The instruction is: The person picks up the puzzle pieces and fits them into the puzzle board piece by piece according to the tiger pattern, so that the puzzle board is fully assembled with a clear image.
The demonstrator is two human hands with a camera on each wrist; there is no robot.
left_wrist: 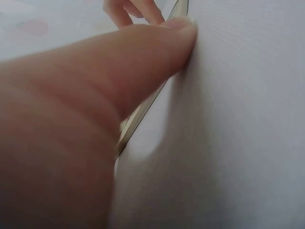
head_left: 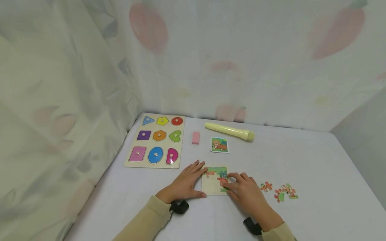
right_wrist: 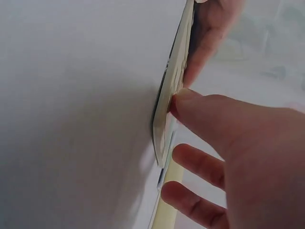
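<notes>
A small square jigsaw board (head_left: 211, 188) lies on the table, its top and right side partly filled with animal-picture pieces. My left hand (head_left: 190, 180) rests at its left edge, fingers straight and spread, one fingertip on the upper corner and the thumb (left_wrist: 178, 40) by the near corner. At the right side, my right hand (head_left: 248, 194) pinches a jigsaw piece (head_left: 223, 188) against the board with thumb and index finger; the fingers hide part of it. In the right wrist view, the thumb (right_wrist: 188, 98) touches the board's top. Loose jigsaw pieces (head_left: 288, 190) lie right of that hand.
Beyond the board lie a small tiger picture card (head_left: 219, 145), a pink block (head_left: 196, 138) and a pale yellow stick-like tube (head_left: 227, 130). A wooden shape puzzle (head_left: 152, 142) with knobbed pieces stands to the left. Printed curtains (head_left: 193, 83) border the table.
</notes>
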